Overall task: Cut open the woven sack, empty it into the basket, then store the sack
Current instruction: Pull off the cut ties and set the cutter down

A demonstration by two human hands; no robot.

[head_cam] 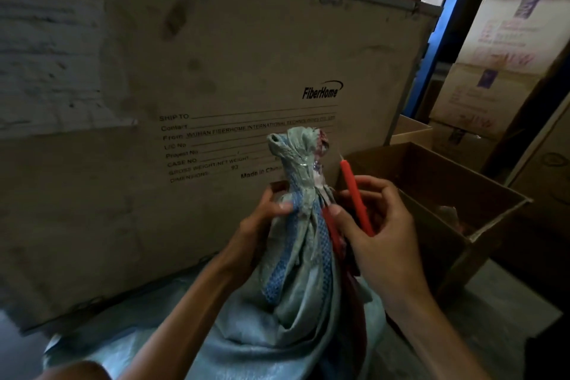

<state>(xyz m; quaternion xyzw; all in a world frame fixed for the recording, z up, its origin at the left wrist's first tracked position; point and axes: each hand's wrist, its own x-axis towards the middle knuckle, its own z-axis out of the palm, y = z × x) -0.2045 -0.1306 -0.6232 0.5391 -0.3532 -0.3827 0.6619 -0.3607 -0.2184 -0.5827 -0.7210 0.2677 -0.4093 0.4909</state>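
A pale grey-blue woven sack point(296, 296) with blue and red stripes stands upright in front of me, its neck bunched and bound with clear tape. My left hand point(265, 216) grips the neck from the left, just below the tape. My right hand point(376, 222) holds a slim red utility knife point(354, 191) pointing up, its thin blade tip right beside the taped neck. The right thumb presses against the sack's right side. No basket can be seen.
A large wooden shipping crate point(185, 77) printed "FiberHome" stands directly behind the sack. An open cardboard box point(431, 194) sits to the right, something dim inside. Stacked cartons point(509, 55) and a blue rack post point(441, 37) fill the right background.
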